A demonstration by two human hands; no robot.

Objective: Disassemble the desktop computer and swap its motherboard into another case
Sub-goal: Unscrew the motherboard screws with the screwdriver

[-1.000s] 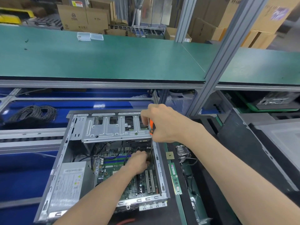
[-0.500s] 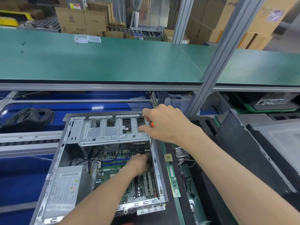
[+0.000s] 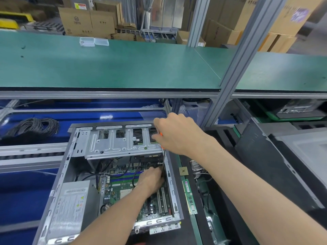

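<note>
the open computer case (image 3: 83, 167) is lying on its side at the near left part of the workbench, with the green motherboard (image 3: 123, 190) inside it, along the case's right wall. the right hand (image 3: 178, 135) is hovering over the far right corner of the case and its fingers are curling around the orange handle of a screwdriver (image 3: 163, 152), whose thin shaft is pointing down along the right wall to the board. the left hand (image 3: 152, 178) is reaching inside the case and resting on the far right part of the motherboard, next to the screwdriver tip; its fingers are bending there, but i cannot tell if they are pinching something. the grey power supply (image 3: 70, 209) is sitting in the near left corner of the case, and its white label is carrying a barcode and a yellow warning triangle, with text too small for reading. a metal drive cage (image 3: 122, 142) is covering the far side of the case. just beside the case's right wall, a memory stick (image 3: 189, 197) with a pink sticker and a small square processor chip (image 3: 183, 171) are lying on the dark mat. a coil of black cable (image 3: 31, 128) is lying on the blue surface far left. cardboard boxes (image 3: 86, 22) are standing behind the green shelf (image 3: 106, 66).
</note>
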